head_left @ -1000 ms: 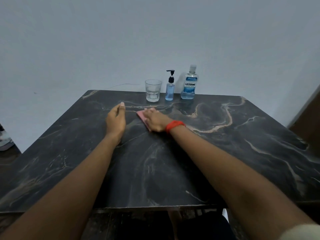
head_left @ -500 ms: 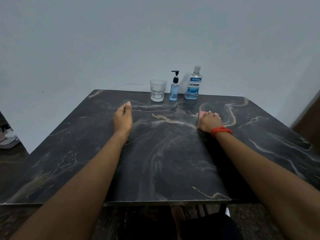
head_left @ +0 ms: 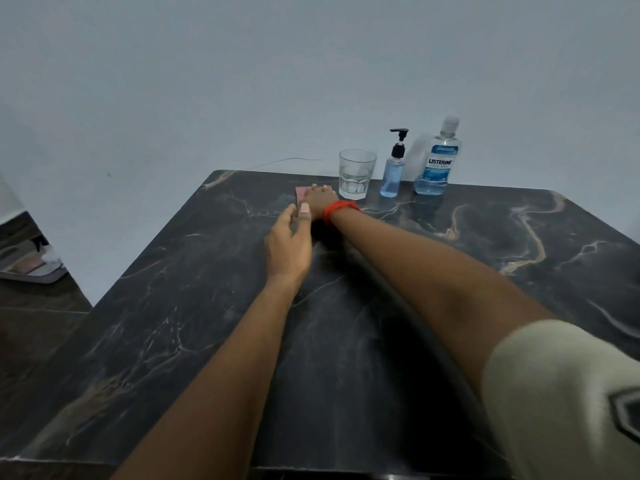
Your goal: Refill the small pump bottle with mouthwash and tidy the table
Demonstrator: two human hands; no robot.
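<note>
While right hand (head_left: 317, 199) presses cloth (head_left: 300, 192) left of glass (head_left: 356, 174) | left hand (head_left: 289, 242) flat, empty | wipe clear of glass.

R grip (head_left: 317, 199) + cloth (head_left: 300, 194): now far-left, by glass (head_left: 356, 174)

Head view. Both forearms were bare from elbow to hand. The right hand (head_left: 320, 199) bore a narrow orange-red band (head_left: 338, 208) around the wrist, slightly bunched and wrapped more than once. Nearer the camera than the band, the right upper arm was covered by a short, loose, off-white sleeve (head_left: 554, 393) carrying a dark angular printed mark beside its lower edge. The left hand (head_left: 289, 245) and its wrist were bare.
</note>
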